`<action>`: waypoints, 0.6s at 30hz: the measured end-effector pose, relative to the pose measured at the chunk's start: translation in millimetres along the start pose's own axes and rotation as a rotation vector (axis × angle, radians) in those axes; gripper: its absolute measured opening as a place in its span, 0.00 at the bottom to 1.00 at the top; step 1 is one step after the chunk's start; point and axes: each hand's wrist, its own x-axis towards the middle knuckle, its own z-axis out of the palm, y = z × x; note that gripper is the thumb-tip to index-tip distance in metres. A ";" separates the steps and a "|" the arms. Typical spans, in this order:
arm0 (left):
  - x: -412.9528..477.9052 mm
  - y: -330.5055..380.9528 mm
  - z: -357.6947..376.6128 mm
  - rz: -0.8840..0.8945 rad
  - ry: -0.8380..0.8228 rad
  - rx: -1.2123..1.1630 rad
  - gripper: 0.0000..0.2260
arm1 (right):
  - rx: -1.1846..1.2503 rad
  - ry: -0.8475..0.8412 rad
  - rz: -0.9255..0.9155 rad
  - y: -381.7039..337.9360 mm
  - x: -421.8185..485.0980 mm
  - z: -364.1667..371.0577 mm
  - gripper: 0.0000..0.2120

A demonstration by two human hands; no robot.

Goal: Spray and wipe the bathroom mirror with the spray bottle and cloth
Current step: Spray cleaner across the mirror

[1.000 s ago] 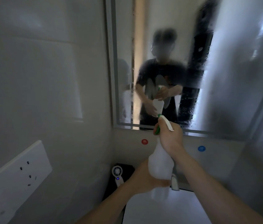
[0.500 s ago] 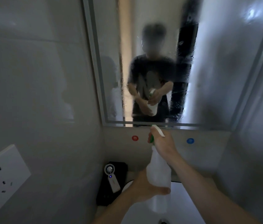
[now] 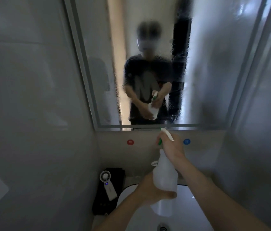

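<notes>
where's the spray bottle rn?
Head view, lower centre: the spray bottle is held upright over the sink, left hand around its body, right hand on the trigger head, just below the mirror.

- We find the mirror [image 3: 214,64] face unobstructed ahead.
- Left wall [image 3: 31,97] closes that side.
- Handheld fan [image 3: 107,184] and black box [image 3: 113,174] crowd the left ledge beside the basin [image 3: 189,210].

I stand in a small home bathroom with grey panel walls. Before me hangs a framed mirror [image 3: 148,64], wet with droplets, above a white washbasin [image 3: 186,212] with a drain, and red [image 3: 130,142] and blue [image 3: 186,141] water marks between them.
</notes>
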 end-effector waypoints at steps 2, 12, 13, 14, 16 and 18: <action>5.1 9.4 3.8 0.031 -0.007 0.020 0.27 | 0.015 -0.014 -0.037 -11.3 1.9 -13.4 0.23; 23.3 60.4 11.9 0.301 -0.003 0.106 0.28 | 0.094 0.132 -0.277 -65.4 8.1 -61.7 0.19; 25.4 67.0 12.3 0.313 -0.009 0.127 0.30 | 0.097 0.156 -0.299 -68.7 7.0 -65.3 0.20; 28.6 72.0 12.4 0.323 -0.010 0.143 0.32 | 0.102 0.182 -0.312 -71.0 6.3 -69.4 0.20; 33.8 80.0 13.0 0.362 0.000 0.159 0.32 | 0.117 0.241 -0.310 -75.3 6.1 -78.9 0.19; 36.4 86.8 15.8 0.401 0.006 0.181 0.30 | 0.127 0.293 -0.295 -79.4 6.4 -91.0 0.16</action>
